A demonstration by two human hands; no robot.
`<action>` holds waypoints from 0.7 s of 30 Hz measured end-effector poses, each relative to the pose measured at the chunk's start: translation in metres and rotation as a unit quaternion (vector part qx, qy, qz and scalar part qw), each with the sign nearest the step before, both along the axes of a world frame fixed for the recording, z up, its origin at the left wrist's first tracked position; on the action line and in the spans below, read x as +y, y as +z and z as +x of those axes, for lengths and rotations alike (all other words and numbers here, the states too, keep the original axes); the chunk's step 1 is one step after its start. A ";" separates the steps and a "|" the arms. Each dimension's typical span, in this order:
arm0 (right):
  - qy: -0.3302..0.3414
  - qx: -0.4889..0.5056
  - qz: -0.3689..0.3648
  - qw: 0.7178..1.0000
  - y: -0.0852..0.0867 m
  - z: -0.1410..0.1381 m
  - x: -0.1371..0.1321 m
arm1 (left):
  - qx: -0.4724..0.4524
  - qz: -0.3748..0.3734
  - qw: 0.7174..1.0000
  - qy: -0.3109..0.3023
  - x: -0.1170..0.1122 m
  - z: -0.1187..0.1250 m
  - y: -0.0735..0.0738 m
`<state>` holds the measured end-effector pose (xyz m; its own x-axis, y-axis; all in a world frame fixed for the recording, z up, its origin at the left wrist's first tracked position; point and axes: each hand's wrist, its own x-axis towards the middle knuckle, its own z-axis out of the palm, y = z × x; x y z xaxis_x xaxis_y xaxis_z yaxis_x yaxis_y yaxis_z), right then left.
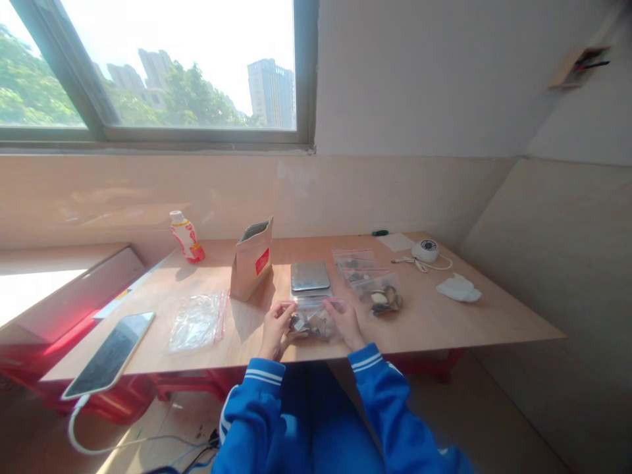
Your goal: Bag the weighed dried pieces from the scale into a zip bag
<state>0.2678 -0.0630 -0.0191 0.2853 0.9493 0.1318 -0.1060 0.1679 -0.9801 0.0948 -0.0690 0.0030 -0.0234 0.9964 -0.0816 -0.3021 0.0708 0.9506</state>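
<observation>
Near the table's front edge lies a clear zip bag with dark and pale dried pieces inside. My left hand pinches its upper left corner, and my right hand pinches the upper right corner. Just behind the bag sits a small silver-topped scale. To the right, a filled zip bag holds brown slices, with more small zip bags behind it. A brown paper pouch with a red label stands upright, its top open, left of the scale. Flat empty-looking zip bags lie farther left.
A phone on a white cable overhangs the front left edge. A bottle stands at the back left. On the right are a white round corded device, a crumpled white tissue, a paper sheet and a green-handled tool.
</observation>
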 end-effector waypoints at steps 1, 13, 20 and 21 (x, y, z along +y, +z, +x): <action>-0.003 -0.001 0.001 1.000 0.000 0.000 -0.001 | 0.004 -0.003 1.000 0.002 0.000 0.000 0.000; 0.019 0.021 0.007 1.000 0.007 -0.003 -0.002 | 0.036 0.074 0.997 0.007 0.006 0.003 -0.002; 0.048 0.008 0.005 0.999 0.014 -0.019 -0.003 | 0.014 0.033 0.999 0.027 0.008 0.004 -0.005; 0.049 0.007 0.004 0.999 0.014 -0.020 -0.003 | 0.008 0.027 0.999 0.025 0.008 0.004 -0.006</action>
<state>0.2481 -0.0657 -0.0055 0.1937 0.9716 0.1357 -0.1349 0.1633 -0.9773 0.0984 -0.0608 -0.0034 -0.0748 0.9968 -0.0280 -0.2890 0.0052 0.9573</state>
